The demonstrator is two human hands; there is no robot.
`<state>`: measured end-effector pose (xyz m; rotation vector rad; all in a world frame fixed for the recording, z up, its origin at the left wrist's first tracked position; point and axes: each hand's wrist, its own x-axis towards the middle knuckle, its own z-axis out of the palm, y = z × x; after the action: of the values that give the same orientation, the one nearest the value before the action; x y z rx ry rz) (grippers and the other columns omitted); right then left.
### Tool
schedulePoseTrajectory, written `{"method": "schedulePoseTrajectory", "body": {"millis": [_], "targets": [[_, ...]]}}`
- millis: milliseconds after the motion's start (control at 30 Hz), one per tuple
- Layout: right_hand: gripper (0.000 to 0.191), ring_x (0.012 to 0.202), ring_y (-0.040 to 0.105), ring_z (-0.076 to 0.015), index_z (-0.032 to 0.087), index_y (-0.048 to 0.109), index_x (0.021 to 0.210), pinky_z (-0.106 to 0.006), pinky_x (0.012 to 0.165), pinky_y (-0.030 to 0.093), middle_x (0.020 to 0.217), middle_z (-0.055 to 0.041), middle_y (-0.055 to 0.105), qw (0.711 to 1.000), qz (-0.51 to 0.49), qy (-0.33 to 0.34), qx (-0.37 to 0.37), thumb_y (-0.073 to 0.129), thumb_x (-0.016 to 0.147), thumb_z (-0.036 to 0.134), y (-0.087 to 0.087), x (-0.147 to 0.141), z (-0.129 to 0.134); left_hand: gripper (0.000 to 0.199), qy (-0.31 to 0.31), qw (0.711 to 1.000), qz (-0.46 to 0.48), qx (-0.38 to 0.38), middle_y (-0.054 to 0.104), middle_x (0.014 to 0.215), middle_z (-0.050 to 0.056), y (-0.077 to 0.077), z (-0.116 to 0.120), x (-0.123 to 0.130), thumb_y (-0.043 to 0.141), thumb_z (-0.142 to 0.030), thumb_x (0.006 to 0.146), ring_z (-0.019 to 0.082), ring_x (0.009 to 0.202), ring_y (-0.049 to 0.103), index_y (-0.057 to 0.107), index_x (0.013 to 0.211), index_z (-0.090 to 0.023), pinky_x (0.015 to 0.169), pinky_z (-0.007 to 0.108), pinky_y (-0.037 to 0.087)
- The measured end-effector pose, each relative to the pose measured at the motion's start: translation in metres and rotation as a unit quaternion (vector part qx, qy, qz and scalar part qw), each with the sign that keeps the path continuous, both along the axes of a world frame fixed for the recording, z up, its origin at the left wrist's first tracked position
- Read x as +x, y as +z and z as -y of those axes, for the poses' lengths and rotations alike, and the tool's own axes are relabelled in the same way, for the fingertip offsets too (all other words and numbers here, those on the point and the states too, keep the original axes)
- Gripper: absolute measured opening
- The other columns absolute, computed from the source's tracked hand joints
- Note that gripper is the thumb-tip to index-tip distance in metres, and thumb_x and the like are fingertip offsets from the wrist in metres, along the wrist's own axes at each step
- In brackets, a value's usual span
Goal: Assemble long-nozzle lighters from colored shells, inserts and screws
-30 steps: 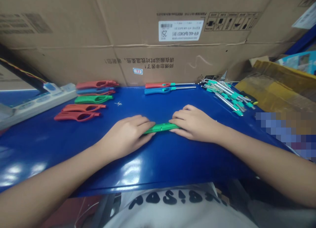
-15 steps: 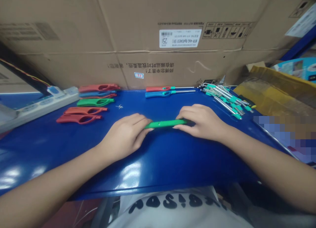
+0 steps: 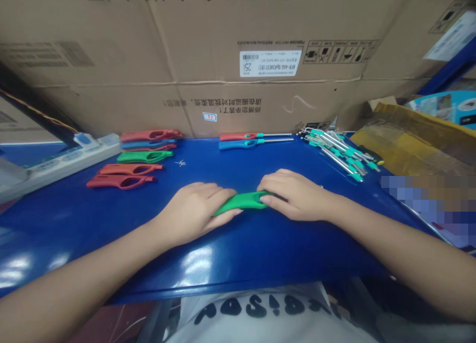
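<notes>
green plastic, in the form of a lighter handle [image 3: 243,201], sits at the centre of the work, spanning the gap between the person's two hands above the glossy blue bench [image 3: 267,254]. reading the clock from that handle, the left hand [image 3: 199,206] is at nine o'clock, fingers and thumb wrapped snugly about its end. the right hand [image 3: 297,197] is at three, pinching the other end narrowly, thumb by the opening; its fingers hide what lies beneath, so whether a rod is seated there cannot be told.

at ten o'clock lie the loose handles [image 3: 130,183], red, blue and green, with small pale pins [image 3: 180,163] nearer in the same direction. two rodded lighters [image 3: 240,143] lie side by side at twelve, and a crossed heap of metal rods [image 3: 342,152] with teal pieces lies at two.

the likeliest trouble is a twist: if one hand turns or presses harder than the other, the smooth plastic could roll and any part under the right thumb could shift askew. a slip might send the handle skidding over the slick surface, and a careless sweep of the left hand could scatter the pins.
</notes>
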<state>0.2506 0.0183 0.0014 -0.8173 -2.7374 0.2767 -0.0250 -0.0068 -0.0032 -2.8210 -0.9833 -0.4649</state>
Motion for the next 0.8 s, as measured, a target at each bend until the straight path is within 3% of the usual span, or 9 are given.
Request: {"method": "schedulePoseTrajectory", "body": {"millis": [100, 233, 367, 567, 800], "targets": [[0.039, 0.104, 0.066, -0.0209, 0.016, 0.062, 0.122, -0.036, 0.088, 0.043, 0.116, -0.0084, 0.072, 0.996, -0.037, 0.066, 0.036, 0.048, 0.103, 0.047, -0.007, -0.002, 0.002, 0.043, -0.013, 1.000, 0.005, -0.009, 0.074, 0.078, 0.005, -0.002, 0.001, 0.000, 0.043, -0.050, 0.104, 0.021, 0.068, 0.071, 0.070, 0.109, -0.017, 0.063, 0.032, 0.050], [0.034, 0.100, 0.068, -0.0197, 0.014, 0.065, 0.119, -0.034, 0.081, 0.047, 0.111, -0.0102, 0.075, 0.988, -0.061, 0.085, 0.112, 0.042, 0.106, 0.036, -0.017, -0.008, 0.007, 0.046, -0.009, 0.997, 0.022, -0.076, 0.076, 0.080, 0.004, -0.004, 0.003, 0.003, 0.042, -0.054, 0.103, 0.020, 0.069, 0.073, 0.072, 0.109, -0.020, 0.063, 0.029, 0.050], [0.034, 0.093, 0.069, -0.0184, 0.015, 0.068, 0.113, -0.032, 0.077, 0.046, 0.105, -0.0092, 0.077, 0.987, -0.069, 0.073, 0.124, 0.041, 0.107, 0.034, -0.020, -0.012, 0.009, 0.043, -0.005, 0.994, 0.016, -0.103, 0.076, 0.080, 0.004, -0.006, 0.003, 0.004, 0.044, -0.053, 0.103, 0.019, 0.070, 0.073, 0.073, 0.112, -0.022, 0.064, 0.028, 0.050], [0.035, 0.091, 0.066, -0.0212, 0.016, 0.070, 0.111, -0.035, 0.080, 0.040, 0.100, -0.0075, 0.076, 0.993, -0.003, 0.039, 0.107, 0.049, 0.103, 0.043, -0.006, -0.002, -0.003, 0.042, 0.012, 0.996, 0.011, -0.093, 0.078, 0.087, 0.005, -0.006, -0.007, -0.002, 0.045, -0.052, 0.103, 0.022, 0.075, 0.074, 0.073, 0.113, -0.023, 0.065, 0.029, 0.051], [0.029, 0.077, 0.062, -0.0201, 0.015, 0.073, 0.098, -0.036, 0.078, 0.036, 0.081, -0.0077, 0.074, 0.988, 0.038, -0.001, 0.153, 0.050, 0.103, 0.031, -0.005, 0.012, -0.013, 0.038, 0.028, 0.991, 0.050, -0.124, 0.077, 0.105, 0.006, -0.003, -0.009, -0.003, 0.049, -0.049, 0.102, 0.021, 0.089, 0.074, 0.069, 0.121, -0.023, 0.075, 0.029, 0.055]]}}
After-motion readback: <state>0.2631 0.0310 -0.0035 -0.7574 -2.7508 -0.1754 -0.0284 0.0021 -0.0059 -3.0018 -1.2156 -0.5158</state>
